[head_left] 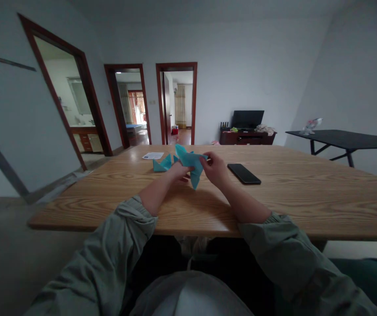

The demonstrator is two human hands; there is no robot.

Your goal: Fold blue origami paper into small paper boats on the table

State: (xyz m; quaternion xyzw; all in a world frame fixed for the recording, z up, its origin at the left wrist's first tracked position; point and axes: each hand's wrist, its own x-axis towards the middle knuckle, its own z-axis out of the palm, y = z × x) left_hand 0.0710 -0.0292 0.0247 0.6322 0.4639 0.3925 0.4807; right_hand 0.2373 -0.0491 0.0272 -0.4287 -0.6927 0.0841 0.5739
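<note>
A piece of folded turquoise paper [191,160] with several pointed flaps is held up over the wooden table [294,193]. From the left, my left hand [179,170] grips it near its middle, partly hidden behind the paper. The fingers of my right hand [213,166] pinch the flap on its right side. Just beyond my left wrist, another folded turquoise paper shape [162,163] stands on the tabletop. A bit of the same colour shows behind my left hand, too covered to make out.
A black phone [244,174] lies right of my right hand. Farther back on the left is a white printed card [153,156]. Beyond the table stand a cabinet with a television [248,119] and, at right, a black folding table [346,138].
</note>
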